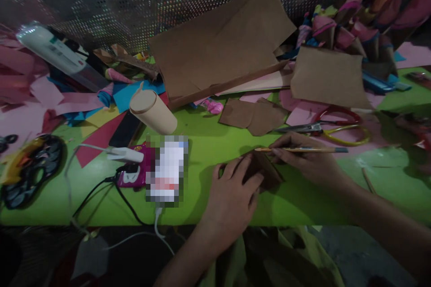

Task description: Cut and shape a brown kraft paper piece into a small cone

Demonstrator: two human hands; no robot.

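Our left hand (232, 193) lies flat, fingers loose, on a folded brown paper (267, 171) at the near middle of the green table (202, 152). Our right hand (311, 163) pinches a brush (303, 149), held level over the paper's far edge. The print on the white tube (57, 51) far left is too blurred to read. Scissors (333, 128) lie just beyond the right hand. A roll (153, 112), cables (97, 188) and a pink tool (129, 176) sit to the left.

Scissors (323, 129) behind folded paper (264, 170), tube (153, 111) at left
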